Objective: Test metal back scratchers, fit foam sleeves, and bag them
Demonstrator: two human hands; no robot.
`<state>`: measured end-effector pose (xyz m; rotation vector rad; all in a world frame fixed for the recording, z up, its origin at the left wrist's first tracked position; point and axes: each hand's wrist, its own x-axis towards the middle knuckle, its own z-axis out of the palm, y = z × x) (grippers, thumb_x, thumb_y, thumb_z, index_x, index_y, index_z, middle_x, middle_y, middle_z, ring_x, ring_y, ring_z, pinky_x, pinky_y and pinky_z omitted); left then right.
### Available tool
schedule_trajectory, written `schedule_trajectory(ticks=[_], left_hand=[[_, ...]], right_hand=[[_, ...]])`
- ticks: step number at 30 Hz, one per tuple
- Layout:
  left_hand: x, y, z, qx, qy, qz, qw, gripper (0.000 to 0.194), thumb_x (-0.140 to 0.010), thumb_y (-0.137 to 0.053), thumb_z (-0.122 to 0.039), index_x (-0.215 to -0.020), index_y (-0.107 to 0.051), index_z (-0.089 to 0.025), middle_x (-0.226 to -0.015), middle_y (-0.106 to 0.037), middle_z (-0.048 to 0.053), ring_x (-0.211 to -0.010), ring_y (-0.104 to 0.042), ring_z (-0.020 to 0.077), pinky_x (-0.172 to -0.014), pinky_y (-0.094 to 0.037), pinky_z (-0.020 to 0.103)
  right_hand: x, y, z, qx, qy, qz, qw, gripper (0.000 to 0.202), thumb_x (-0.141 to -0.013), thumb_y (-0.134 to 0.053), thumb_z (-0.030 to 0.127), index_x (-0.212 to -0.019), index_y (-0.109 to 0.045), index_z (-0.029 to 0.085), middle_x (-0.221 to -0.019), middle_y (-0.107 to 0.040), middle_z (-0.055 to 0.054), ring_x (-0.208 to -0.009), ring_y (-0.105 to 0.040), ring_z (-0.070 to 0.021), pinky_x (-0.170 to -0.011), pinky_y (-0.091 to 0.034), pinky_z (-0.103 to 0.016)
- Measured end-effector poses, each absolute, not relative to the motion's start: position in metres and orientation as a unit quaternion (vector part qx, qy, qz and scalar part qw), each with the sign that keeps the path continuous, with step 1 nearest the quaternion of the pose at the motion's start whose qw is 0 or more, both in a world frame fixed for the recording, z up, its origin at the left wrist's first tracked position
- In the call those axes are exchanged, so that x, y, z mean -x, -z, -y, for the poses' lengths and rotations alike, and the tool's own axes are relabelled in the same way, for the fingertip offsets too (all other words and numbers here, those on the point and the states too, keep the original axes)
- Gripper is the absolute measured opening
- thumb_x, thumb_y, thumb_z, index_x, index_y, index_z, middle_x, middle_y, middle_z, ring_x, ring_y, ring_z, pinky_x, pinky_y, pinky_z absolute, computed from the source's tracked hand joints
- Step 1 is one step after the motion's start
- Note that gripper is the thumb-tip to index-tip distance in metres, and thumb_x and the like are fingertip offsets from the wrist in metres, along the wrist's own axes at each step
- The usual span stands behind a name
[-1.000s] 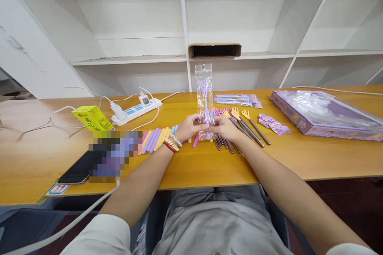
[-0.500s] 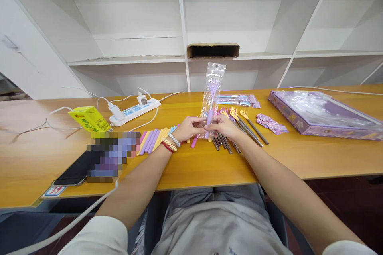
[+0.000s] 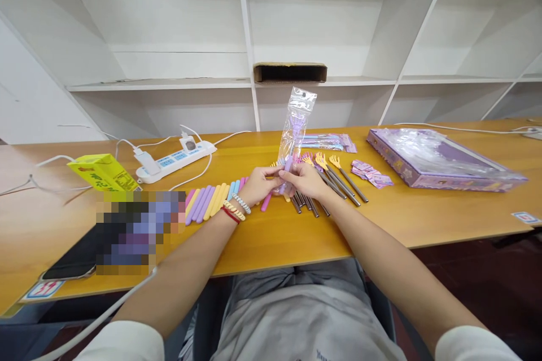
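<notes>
Upright above the table is a purple back scratcher (image 3: pixel 297 124) inside a clear plastic bag (image 3: pixel 302 99). My left hand (image 3: pixel 261 183) grips the bag's lower end from the left, thumb and fingers pinched. From the other side my right hand (image 3: pixel 309 179) closes on the same end, its thumb near the purple handle. Just beyond and below my right hand lie several back scratchers with metal rods and yellow claws (image 3: pixel 334 172). Beside my left wrist runs a row of coloured handles (image 3: pixel 212 201) in purple, yellow, blue and pink. The bag's bottom edge is partly hidden by my fingers.
Packed scratchers (image 3: pixel 330 142) and small purple cards (image 3: pixel 371 174) lie at right, before a purple box (image 3: pixel 423 177) holding clear bags (image 3: pixel 423 149). Leftward are a power strip (image 3: pixel 178 161), a yellow carton (image 3: pixel 105 176) and a phone (image 3: pixel 71 254). A cardboard box (image 3: pixel 290 72) stands on the shelf.
The view has turned slightly right, so the things on the table appear shifted left. Both hands keep hold of the bagged back scratcher, which leans a little more.
</notes>
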<state>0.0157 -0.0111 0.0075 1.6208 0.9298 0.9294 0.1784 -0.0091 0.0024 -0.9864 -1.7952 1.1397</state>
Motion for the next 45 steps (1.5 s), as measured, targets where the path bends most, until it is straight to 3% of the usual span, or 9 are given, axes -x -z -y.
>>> schedule_trajectory(ticks=[5,8,15,19,25,30,37,41,45], left_hand=[[-0.017,-0.009,0.011,-0.632,-0.396,-0.359,0.561,0.057,-0.066,-0.070,-0.036,-0.116,-0.058,-0.012,-0.083,-0.066,0.006,-0.063,-0.062,0.0136,-0.055,-0.052,0.025],[-0.015,-0.012,0.011,-0.622,-0.383,-0.351,0.586,0.053,-0.069,-0.068,-0.033,-0.116,-0.055,-0.013,-0.085,-0.065,0.005,-0.064,-0.062,0.0134,-0.058,-0.054,0.028],[-0.014,-0.020,0.015,-0.660,-0.345,-0.394,0.538,0.028,-0.076,-0.059,-0.026,-0.100,-0.055,-0.012,-0.068,-0.060,0.000,-0.052,-0.057,0.0082,-0.045,-0.045,0.017],[-0.012,-0.025,0.018,-0.685,-0.296,-0.398,0.534,0.026,-0.079,-0.056,-0.031,-0.096,-0.053,-0.012,-0.058,-0.059,0.000,-0.040,-0.051,0.0068,-0.035,-0.035,0.014],[-0.010,-0.020,0.012,-0.688,-0.356,-0.375,0.509,0.028,-0.079,-0.057,-0.032,-0.098,-0.053,-0.012,-0.066,-0.060,0.001,-0.052,-0.059,0.0105,-0.048,-0.047,0.020],[-0.007,-0.019,0.007,-0.662,-0.431,-0.437,0.431,0.020,-0.079,-0.057,-0.024,-0.096,-0.055,-0.013,-0.077,-0.064,0.004,-0.064,-0.061,0.0119,-0.058,-0.051,0.023],[-0.004,-0.017,0.006,-0.719,-0.376,-0.519,0.270,0.023,-0.083,-0.048,-0.018,-0.103,-0.057,-0.013,-0.088,-0.068,0.007,-0.070,-0.063,0.0141,-0.064,-0.051,0.025],[-0.001,-0.011,0.001,-0.757,-0.348,-0.519,0.190,0.028,-0.083,-0.046,-0.021,-0.108,-0.058,-0.015,-0.095,-0.068,0.006,-0.086,-0.064,0.0166,-0.079,-0.049,0.028],[0.001,-0.006,-0.002,-0.773,-0.332,-0.518,0.155,0.031,-0.083,-0.046,-0.023,-0.111,-0.057,-0.016,-0.098,-0.068,0.006,-0.090,-0.063,0.0175,-0.083,-0.047,0.029]], right_hand=[[-0.180,-0.003,0.011,0.439,-0.224,0.774,0.398,0.043,-0.080,-0.049,0.054,-0.060,-0.055,0.016,-0.049,-0.053,0.001,-0.047,-0.047,-0.0094,-0.047,-0.031,-0.021],[-0.180,-0.005,0.013,0.448,-0.161,0.790,0.387,0.046,-0.082,-0.046,0.053,-0.056,-0.051,0.016,-0.046,-0.046,0.002,-0.045,-0.040,-0.0078,-0.047,-0.025,-0.022],[-0.181,-0.003,0.013,0.452,-0.117,0.808,0.360,0.046,-0.083,-0.045,0.053,-0.055,-0.051,0.016,-0.045,-0.041,0.002,-0.044,-0.035,-0.0079,-0.049,-0.021,-0.023],[-0.182,-0.001,0.010,0.446,-0.105,0.819,0.345,0.048,-0.084,-0.044,0.053,-0.054,-0.051,0.016,-0.045,-0.040,0.002,-0.044,-0.034,-0.0080,-0.049,-0.021,-0.023],[-0.192,-0.010,0.010,0.384,-0.150,0.836,0.362,0.037,-0.084,-0.045,0.040,-0.059,-0.053,0.015,-0.050,-0.045,0.003,-0.049,-0.038,-0.0079,-0.052,-0.028,-0.022],[-0.218,-0.036,-0.009,0.426,-0.158,0.792,0.408,0.018,-0.073,-0.046,0.022,-0.067,-0.061,0.014,-0.058,-0.056,0.000,-0.057,-0.049,-0.0114,-0.059,-0.035,-0.024],[-0.282,-0.028,-0.038,0.580,-0.038,0.657,0.480,0.020,-0.067,-0.046,0.024,-0.068,-0.063,0.015,-0.060,-0.061,-0.002,-0.059,-0.054,-0.0147,-0.060,-0.039,-0.025],[-0.324,-0.003,-0.038,0.684,-0.024,0.622,0.380,0.023,-0.067,-0.049,0.028,-0.075,-0.068,0.017,-0.070,-0.066,-0.005,-0.071,-0.059,-0.0191,-0.068,-0.042,-0.028],[-0.355,0.006,-0.039,0.757,-0.023,0.571,0.317,0.028,-0.068,-0.050,0.029,-0.084,-0.070,0.018,-0.083,-0.069,-0.009,-0.083,-0.062,-0.0232,-0.073,-0.044,-0.030]])
